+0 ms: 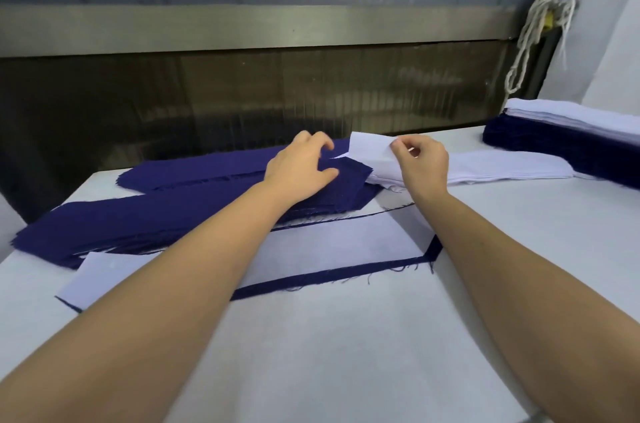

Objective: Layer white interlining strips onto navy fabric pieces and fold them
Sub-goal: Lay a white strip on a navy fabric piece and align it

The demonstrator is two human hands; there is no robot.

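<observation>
Two navy piles point(156, 218) overlap on the left of the tabletop point(346, 353). One layered piece point(329, 246), white on navy, lies nearest me. One bundle point(571, 138) of navy and white sits far right, and one white stack point(502, 166) lies between. I judge I'm fetching the next pair. My left hand point(298, 166) rests on the nearer pile's end, fingers loosely spread, holding nothing. My right hand point(422, 163) pinches the end of one strip point(370, 149), lifted off the white stack. Next I must peel off a single navy piece and lay the strip squarely along it.
</observation>
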